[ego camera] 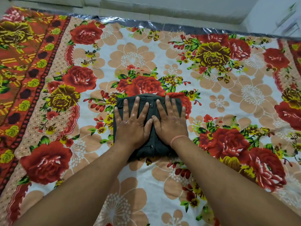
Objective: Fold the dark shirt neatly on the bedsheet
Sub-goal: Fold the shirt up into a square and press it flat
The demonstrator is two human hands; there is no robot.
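Shirt: dark shirt [150,110], already folded into a compact rectangle, lying mid-sheet on the floral bedsheet [228,101], button placket facing up with two snaps showing.
Left hand: left hand [132,123] flat and open, fingers spread, palm pressing the left half of the bundle; gripping nothing.
Right hand: right hand [170,123] likewise flat and open, palm down on the right half, thumb touching the left thumb over the placket (thin thread band [178,139] at the wrist).
Step in hand: by the look of it, pressing and smoothing the finished fold, not making a new one.
Progress: seemingly near the end; edges fairly square, near edge a little bunched under the wrists.
Next move: likely calls for lifting both palms straight up, without dragging, so the layers stay stacked; perhaps a tuck of the loose near edge first.
Surroundings: plastic sheeting [162,26] along the far edge of the sheet.
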